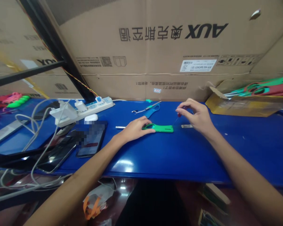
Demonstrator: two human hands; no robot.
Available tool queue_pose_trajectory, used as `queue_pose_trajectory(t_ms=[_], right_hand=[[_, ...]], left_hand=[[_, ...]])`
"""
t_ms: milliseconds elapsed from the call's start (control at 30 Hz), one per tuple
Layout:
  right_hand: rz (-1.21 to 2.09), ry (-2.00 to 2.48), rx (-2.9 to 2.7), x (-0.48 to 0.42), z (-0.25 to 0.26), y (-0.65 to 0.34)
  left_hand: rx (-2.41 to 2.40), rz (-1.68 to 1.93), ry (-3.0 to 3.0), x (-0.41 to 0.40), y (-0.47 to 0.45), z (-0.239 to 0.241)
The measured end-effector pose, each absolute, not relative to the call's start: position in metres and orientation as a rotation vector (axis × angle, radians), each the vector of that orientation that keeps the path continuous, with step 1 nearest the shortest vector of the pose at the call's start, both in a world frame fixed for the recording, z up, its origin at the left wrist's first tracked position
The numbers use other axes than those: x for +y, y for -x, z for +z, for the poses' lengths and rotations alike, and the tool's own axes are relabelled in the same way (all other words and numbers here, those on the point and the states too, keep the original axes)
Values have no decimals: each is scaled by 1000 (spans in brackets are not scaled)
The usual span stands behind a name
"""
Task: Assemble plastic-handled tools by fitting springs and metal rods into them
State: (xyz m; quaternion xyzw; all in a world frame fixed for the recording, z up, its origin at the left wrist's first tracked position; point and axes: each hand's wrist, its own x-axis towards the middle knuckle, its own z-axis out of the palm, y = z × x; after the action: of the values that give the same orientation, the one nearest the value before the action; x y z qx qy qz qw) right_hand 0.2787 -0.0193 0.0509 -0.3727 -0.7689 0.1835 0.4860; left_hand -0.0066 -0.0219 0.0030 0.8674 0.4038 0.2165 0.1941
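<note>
My left hand [139, 128] is closed on a green long-barrel lighter [164, 128], which lies on the blue tabletop with its metal tube pointing left. My right hand [195, 113] pinches a small dark red handle [179, 115]. From it a thin shaft slants down to the right end of the lighter; whether it touches cannot be made out. A short metallic or clear piece [186, 126] lies below my right fingers. Behind the lighter rest a blue lighter casing [153, 110] and a thin metal-tipped part with white wires [141, 110].
At the right, an open cardboard box [247, 106] holds several red and green lighters. A white power strip [85, 110] with chargers and loose cables stands left, near two dark phones [91, 141]. Large AUX cartons [155, 47] wall off the back.
</note>
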Motion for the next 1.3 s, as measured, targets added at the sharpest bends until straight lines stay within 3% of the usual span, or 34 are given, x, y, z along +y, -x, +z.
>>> queue_pose_trajectory(t_ms=[200,367,600,800,1000,1200,1300], right_hand=[[536,868,-1946,-22,54,-280],[280,921,-1960,-22,53,-283],[686,822,-1904,-24,47,-275],[453,872,-1882,-27,46,-266],[597,801,-1819,-28,53,-269],[408,877,-1915,-23,56,-284],[566,864,-1941,-24,58,-287]], left_hand=[[1097,599,-2450,-21,7,3],[1078,587,-2487,-21,7,4],[1094,580,-2496,-23,7,4],[1106,585,-2506,-23,7,4],[1129,566,-2536,-23,6,5],[1100,581,-2541,-23,6,5],[1079,595,-2533,-23,7,5]])
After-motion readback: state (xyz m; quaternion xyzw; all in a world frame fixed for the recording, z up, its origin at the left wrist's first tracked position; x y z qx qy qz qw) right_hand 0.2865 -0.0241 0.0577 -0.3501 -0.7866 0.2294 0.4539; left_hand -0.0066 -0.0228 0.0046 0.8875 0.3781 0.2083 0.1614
